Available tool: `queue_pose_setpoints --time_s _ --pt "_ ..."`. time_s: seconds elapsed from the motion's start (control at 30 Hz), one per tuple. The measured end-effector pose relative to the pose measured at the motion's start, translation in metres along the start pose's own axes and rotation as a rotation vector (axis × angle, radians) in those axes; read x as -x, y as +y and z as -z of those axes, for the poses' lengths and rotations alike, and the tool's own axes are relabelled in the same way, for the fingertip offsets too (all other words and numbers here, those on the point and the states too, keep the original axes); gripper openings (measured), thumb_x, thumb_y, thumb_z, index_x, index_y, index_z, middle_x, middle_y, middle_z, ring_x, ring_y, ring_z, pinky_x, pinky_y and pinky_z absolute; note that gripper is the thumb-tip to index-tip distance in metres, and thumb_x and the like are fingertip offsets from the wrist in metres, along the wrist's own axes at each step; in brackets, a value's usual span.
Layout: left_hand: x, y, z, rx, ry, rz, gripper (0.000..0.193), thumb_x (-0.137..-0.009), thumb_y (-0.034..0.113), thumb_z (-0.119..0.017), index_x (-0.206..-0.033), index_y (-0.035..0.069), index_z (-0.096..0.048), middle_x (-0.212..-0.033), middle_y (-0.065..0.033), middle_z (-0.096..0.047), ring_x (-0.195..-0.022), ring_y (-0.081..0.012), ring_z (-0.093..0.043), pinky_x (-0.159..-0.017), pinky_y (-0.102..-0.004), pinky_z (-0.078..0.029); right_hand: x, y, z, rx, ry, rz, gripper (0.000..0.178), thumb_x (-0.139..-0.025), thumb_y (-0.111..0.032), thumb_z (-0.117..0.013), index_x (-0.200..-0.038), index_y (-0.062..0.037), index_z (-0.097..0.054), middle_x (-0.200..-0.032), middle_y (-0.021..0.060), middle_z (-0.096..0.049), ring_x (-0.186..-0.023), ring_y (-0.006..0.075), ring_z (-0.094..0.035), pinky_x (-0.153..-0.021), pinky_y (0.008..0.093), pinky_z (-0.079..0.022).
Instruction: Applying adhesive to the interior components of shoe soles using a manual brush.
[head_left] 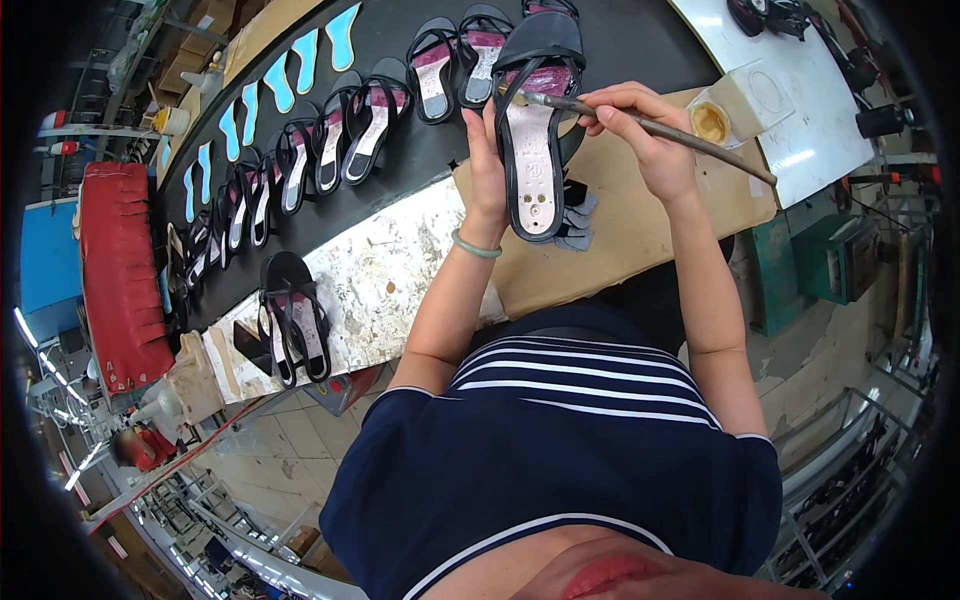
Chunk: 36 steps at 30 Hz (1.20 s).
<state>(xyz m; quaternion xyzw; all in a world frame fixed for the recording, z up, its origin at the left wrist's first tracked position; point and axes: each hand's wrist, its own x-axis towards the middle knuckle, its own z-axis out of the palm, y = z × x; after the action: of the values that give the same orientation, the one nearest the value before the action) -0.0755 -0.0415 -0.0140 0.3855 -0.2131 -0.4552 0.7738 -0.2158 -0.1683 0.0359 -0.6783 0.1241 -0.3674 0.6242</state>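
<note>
My left hand (487, 178) grips the side of a black strappy sandal (535, 165), thumb up along its edge. The sandal's pale inner sole faces up, with purple-red lining under the straps. In my right hand (645, 135) is a long-handled brush (705, 145), held like a pen. Its bristle end lies over the upper part of the sole by my left thumb; whether it touches cannot be seen. Right of that hand stands a whitish container (740, 95) with yellowish paste (710, 123) in its opening. A grey cloth-like piece (576, 225) lies beside the sandal's heel.
Several similar sandals (375, 125) line the black belt (400, 200) ahead and left, with light-blue insole pieces (305, 60) behind them. Two dark sandals (293, 325) rest on the stained white board (385, 275). Brown cardboard (650, 235) lies under my hands.
</note>
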Motion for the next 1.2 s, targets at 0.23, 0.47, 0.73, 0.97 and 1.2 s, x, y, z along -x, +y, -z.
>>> queue_pose_setpoints --time_s 0.23,0.47,0.73,0.97,1.2 --pt "0.005 0.007 -0.003 -0.037 -0.009 0.019 0.072 -0.099 0.065 -0.013 -0.141 0.012 -0.037 -0.110 -0.0069 -0.062 -0.081 -0.0128 -0.065 -0.062 -0.0248 -0.057 -0.004 -0.010 0.000 0.014 -0.049 -0.017 0.013 -0.090 0.001 -0.060 -0.094 0.0078 -0.069 -0.087 0.0091 -0.066 -0.077 0.0141 -0.068 -0.068 0.0249 -0.055" --pt "0.003 0.002 0.001 -0.005 0.022 -0.020 0.075 -0.098 0.068 -0.017 -0.138 0.010 -0.040 -0.113 -0.0097 -0.063 -0.087 -0.0158 -0.067 -0.067 -0.0283 -0.060 -0.004 -0.019 -0.001 0.014 -0.072 -0.016 0.012 -0.090 0.001 -0.060 -0.091 0.0088 -0.069 -0.082 0.0087 -0.065 -0.071 0.0139 -0.068 -0.063 0.0240 -0.055" --pt "-0.002 0.003 0.005 -0.044 0.029 -0.074 0.072 -0.100 0.065 -0.015 -0.143 0.009 -0.033 -0.111 -0.0065 -0.061 -0.085 -0.0134 -0.063 -0.068 -0.0265 -0.055 0.008 -0.031 -0.011 0.039 -0.056 -0.037 0.012 -0.089 0.002 -0.060 -0.090 0.0094 -0.069 -0.082 0.0093 -0.065 -0.071 0.0136 -0.068 -0.062 0.0232 -0.054" --pt "-0.005 0.009 0.003 -0.016 0.074 -0.140 0.071 -0.101 0.063 -0.017 -0.142 0.008 -0.035 -0.121 -0.0071 -0.058 -0.104 -0.0162 -0.059 -0.088 -0.0303 -0.050 0.024 -0.039 -0.022 0.101 -0.013 -0.016 0.010 -0.087 0.003 -0.061 -0.090 0.0089 -0.069 -0.083 0.0100 -0.065 -0.072 0.0134 -0.067 -0.062 0.0233 -0.055" --pt "-0.011 0.007 0.011 0.019 0.136 -0.202 0.070 -0.102 0.061 -0.020 -0.137 0.005 -0.044 -0.123 -0.0092 -0.061 -0.109 -0.0191 -0.060 -0.093 -0.0337 -0.050 0.042 -0.046 -0.033 0.150 0.027 -0.003 0.009 -0.084 0.005 -0.062 -0.090 0.0078 -0.069 -0.082 0.0112 -0.066 -0.072 0.0150 -0.067 -0.063 0.0237 -0.054"
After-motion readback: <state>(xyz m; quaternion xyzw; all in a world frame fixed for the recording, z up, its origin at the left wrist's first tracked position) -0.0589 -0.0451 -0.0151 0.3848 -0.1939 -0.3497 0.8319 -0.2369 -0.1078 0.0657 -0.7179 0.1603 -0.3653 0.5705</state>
